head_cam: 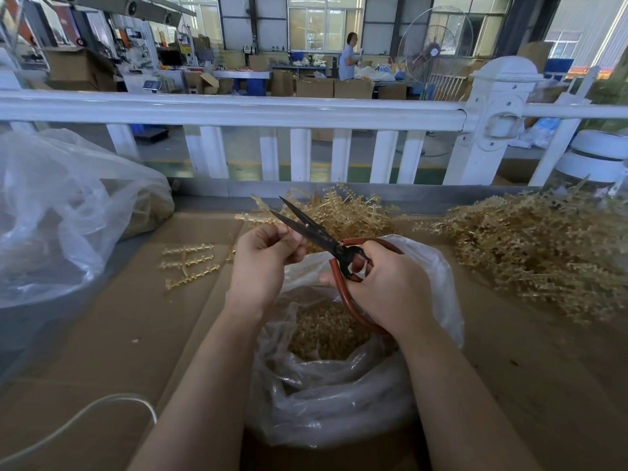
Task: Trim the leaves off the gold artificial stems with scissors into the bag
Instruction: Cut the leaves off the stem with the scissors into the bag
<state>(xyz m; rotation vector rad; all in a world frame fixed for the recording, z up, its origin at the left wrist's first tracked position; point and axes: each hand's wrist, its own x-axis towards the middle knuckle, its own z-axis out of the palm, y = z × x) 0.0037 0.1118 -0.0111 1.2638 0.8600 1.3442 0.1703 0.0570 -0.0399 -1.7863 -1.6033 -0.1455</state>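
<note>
L hand [263, 258] pinches gold stem [249, 217]; R hand [380, 287] grips scissors [314, 232], blades apart. Bag [343, 385] open under hands. Risk: blades near L fingers, could nick; cut leaves may miss bag.

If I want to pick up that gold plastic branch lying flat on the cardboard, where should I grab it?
Probably pinch the gold plastic branch by its middle spine, coming straight down from above. It lies flat on the brown cardboard, with thin side twigs sticking out both ways, so the spine where they all join looks the sturdiest part.
</note>
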